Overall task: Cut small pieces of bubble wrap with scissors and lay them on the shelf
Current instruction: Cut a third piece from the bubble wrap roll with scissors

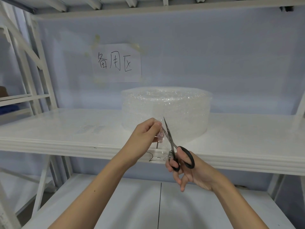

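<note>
The left hand is hiding most of the clear strip it is pinching, and the roll is covering the shelf behind it.

The big round roll of clear bubble wrap sits on the white metal shelf, below the white paper sign on the wall behind.

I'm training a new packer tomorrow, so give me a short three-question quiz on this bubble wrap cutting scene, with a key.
1. True or false: the right hand holds the scissors.
2. What does the left hand pinch?
3. Where does the bubble wrap roll stand? A) on the shelf, below the paper sign B) on the floor C) on the top shelf

Key: 1 true. 2 the loose end of bubble wrap, just left of the blades. 3 A.
</note>
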